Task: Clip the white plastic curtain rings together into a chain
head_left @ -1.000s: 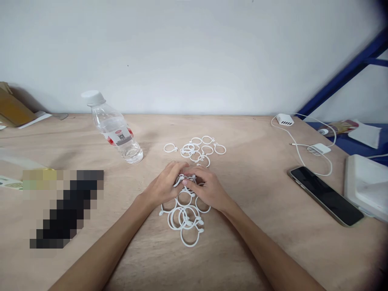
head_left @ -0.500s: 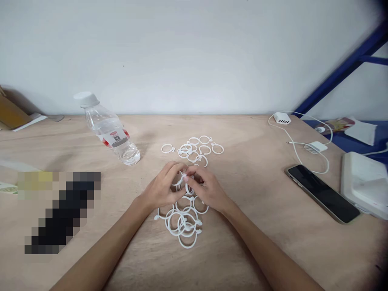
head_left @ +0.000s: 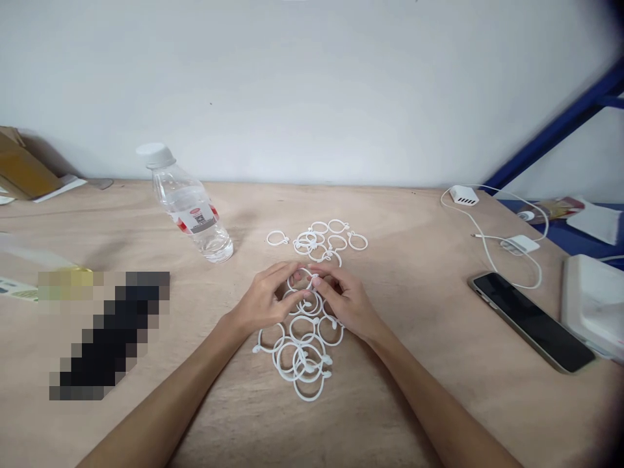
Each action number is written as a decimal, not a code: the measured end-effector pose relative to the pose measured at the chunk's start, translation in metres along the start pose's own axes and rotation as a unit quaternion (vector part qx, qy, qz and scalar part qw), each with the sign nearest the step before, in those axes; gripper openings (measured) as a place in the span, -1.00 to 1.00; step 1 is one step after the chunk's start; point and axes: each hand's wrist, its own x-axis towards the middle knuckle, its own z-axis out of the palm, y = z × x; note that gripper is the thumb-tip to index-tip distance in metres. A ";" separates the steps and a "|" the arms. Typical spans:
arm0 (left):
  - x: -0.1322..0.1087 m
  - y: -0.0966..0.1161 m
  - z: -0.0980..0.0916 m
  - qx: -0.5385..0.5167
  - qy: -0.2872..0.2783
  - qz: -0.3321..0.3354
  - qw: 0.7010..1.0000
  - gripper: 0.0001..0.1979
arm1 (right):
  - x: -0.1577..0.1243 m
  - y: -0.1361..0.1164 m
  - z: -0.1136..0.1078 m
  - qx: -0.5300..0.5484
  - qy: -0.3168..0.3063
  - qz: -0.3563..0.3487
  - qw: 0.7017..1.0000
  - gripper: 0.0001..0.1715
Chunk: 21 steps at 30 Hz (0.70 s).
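Note:
My left hand [head_left: 266, 299] and my right hand [head_left: 347, 300] meet at the middle of the wooden table [head_left: 419, 403], fingertips pinching a white plastic ring [head_left: 301, 281] between them. That ring sits at the far end of a linked cluster of white rings [head_left: 302, 351] that trails toward me on the table. A separate loose pile of white rings [head_left: 319, 239] lies just beyond my hands.
A clear water bottle [head_left: 188, 207] leans at the left. A black phone [head_left: 532, 321] lies at the right, with a white charger and cable [head_left: 492, 224] behind it. A white box [head_left: 592, 302] sits at the right edge, cardboard [head_left: 22, 170] at the far left.
My fingers have spread apart slightly, and the ring between them now shows as an open loop instead of being covered. The ring cluster stays in place.

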 end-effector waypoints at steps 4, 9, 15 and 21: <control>-0.001 0.001 0.000 0.005 -0.016 0.010 1.000 -0.71 | 0.000 -0.001 -0.001 0.012 -0.006 -0.013 1.000 -0.69; 0.000 0.002 -0.002 0.010 -0.040 -0.003 0.999 -0.72 | -0.001 0.000 -0.001 -0.002 -0.007 0.001 1.000 -0.75; 0.001 0.003 -0.003 0.010 -0.051 -0.025 0.998 -0.73 | -0.001 0.001 -0.001 0.000 0.038 -0.016 0.999 -0.77; 0.001 0.002 -0.003 0.051 -0.085 -0.037 0.994 -0.64 | 0.004 0.012 -0.006 -0.162 0.210 -0.008 0.964 -0.76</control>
